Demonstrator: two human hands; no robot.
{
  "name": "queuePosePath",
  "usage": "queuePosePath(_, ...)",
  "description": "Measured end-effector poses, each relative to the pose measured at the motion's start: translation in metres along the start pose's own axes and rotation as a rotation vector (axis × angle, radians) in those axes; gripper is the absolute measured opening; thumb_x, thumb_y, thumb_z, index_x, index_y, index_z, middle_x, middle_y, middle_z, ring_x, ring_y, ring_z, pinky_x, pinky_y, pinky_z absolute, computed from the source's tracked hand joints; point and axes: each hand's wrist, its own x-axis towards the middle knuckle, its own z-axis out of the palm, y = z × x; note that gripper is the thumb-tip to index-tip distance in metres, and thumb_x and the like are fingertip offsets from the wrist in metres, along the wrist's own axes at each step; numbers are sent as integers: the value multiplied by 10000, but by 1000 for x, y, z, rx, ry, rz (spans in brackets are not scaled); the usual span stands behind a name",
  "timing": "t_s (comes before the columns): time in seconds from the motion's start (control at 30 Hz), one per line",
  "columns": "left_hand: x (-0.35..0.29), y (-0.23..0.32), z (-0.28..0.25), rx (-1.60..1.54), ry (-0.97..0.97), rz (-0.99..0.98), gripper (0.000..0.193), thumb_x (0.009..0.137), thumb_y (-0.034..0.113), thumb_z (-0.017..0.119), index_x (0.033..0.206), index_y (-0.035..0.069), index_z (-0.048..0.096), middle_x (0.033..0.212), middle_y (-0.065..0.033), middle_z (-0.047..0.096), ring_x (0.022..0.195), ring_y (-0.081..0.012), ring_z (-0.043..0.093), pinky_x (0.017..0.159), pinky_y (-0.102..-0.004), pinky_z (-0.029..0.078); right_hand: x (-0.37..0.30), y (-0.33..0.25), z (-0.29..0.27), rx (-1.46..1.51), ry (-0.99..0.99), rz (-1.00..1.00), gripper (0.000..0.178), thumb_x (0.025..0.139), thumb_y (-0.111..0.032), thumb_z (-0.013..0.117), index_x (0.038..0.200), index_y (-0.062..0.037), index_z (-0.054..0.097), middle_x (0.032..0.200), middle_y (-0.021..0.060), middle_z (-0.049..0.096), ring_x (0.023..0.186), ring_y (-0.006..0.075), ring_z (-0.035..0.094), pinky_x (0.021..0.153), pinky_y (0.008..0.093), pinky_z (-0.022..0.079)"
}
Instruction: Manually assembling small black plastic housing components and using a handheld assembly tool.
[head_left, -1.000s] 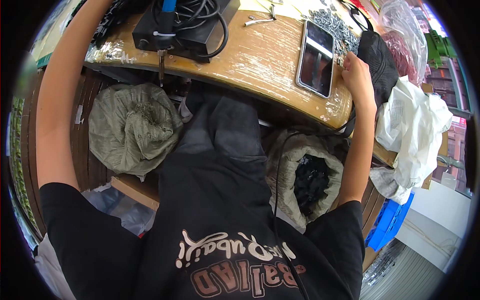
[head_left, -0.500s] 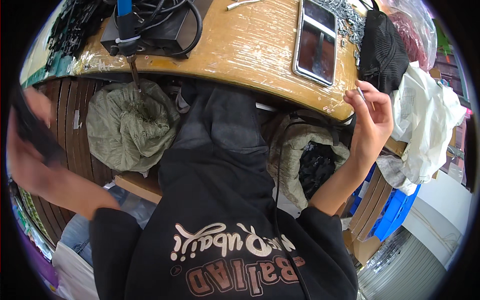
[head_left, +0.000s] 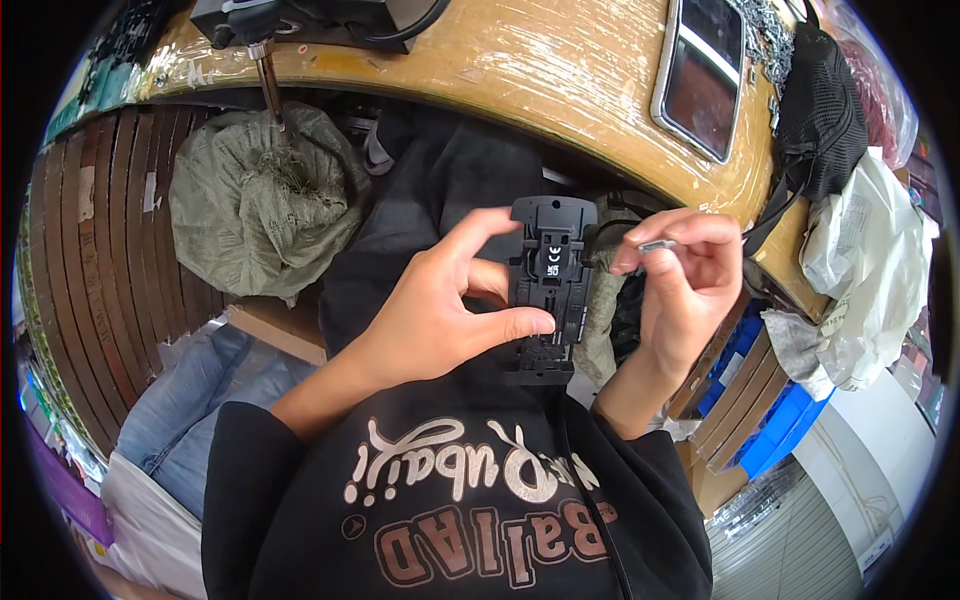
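In front of my chest, my left hand [head_left: 430, 300] is closed around a black plastic piece [head_left: 552, 215] shaped like the underside of a toy car. The thumb presses on its face and the fingers wrap its far side. The piece is held upright, with moulded slots and small white print facing me. Just right of it, my right hand [head_left: 692, 285] pinches a small silvery metal piece [head_left: 657, 244] between thumb and forefinger. That metal piece does not touch the black one.
A wooden table [head_left: 540, 80] holds a phone [head_left: 702, 85] and small metal parts [head_left: 768, 40]. A metal-tipped tool [head_left: 266, 75] hangs over a green woven sack [head_left: 265, 200]. Brown stacked boards [head_left: 90, 250] stand left. Right are a black mesh bag [head_left: 820, 110] and blue crate [head_left: 785, 430].
My left hand has come from the far left to the middle with the black piece. My right hand has moved down and left from the table edge, still pinching the metal piece.
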Motion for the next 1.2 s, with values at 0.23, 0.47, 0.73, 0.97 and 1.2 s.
queuePosePath(0.23, 2, -7, 1, 260, -31, 129, 353, 748, 70, 645, 1060, -1, 498, 567, -11, 486, 528, -80, 471, 539, -226, 406, 2, 4, 0, -65, -126, -22, 245, 623, 74, 709, 779, 10, 532, 816, 146, 571, 747, 169, 563, 669, 260, 466)
queuePosePath(0.47, -2, 3, -1, 390, -60, 182, 336, 718, 39, 616, 1044, 28, 536, 542, -15, 428, 466, -79, 401, 456, -231, 352, 4, 12, 3, -145, -236, 40, 208, 578, 48, 742, 700, 5, 580, 817, 99, 540, 759, 155, 527, 655, 256, 440)
queuePosePath(0.73, -2, 11, -6, 530, -86, 208, 370, 648, 6, 632, 1015, 33, 588, 528, -8, 442, 449, -73, 415, 438, -216, 334, 5, 5, 0, -187, -334, 127, 185, 600, 23, 738, 690, 3, 578, 787, 86, 541, 722, 142, 521, 635, 251, 428)
queuePosePath(0.97, -3, 7, -11, 668, -62, 364, 382, 632, -6, 632, 1010, 15, 581, 542, -33, 458, 439, -112, 433, 427, -235, 345, -1, 11, 9, -251, -278, 91, 178, 636, 6, 727, 716, 10, 568, 791, 85, 544, 725, 136, 524, 625, 241, 430)
queuePosePath(1.2, -5, 10, -11, 682, -73, 504, 375, 605, -24, 632, 975, -10, 572, 553, -39, 478, 433, -137, 465, 440, -251, 380, -5, 5, 14, -213, -292, 34, 191, 653, 6, 713, 776, 18, 567, 821, 100, 554, 747, 153, 545, 649, 254, 446)
